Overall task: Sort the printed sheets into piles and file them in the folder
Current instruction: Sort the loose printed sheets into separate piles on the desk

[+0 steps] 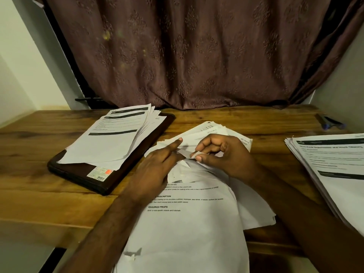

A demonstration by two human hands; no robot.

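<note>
right hand [220,154] pinches the curled upper corner of the top sheet [189,223] between thumb and bent fingers, a tight, closed grip. left hand [157,166] lies flat, fingers straight, pressing the middle pile [252,209] near the bench's [39,190] front edge. a second pile [116,138] rests on the dark folder [82,174] toward the back left; a third pile [338,170] sits at the right edge. paper is light, limp and crease-prone; i judge a corner or edge pinch best, peeling slowly so lower sheets stay put.
</note>
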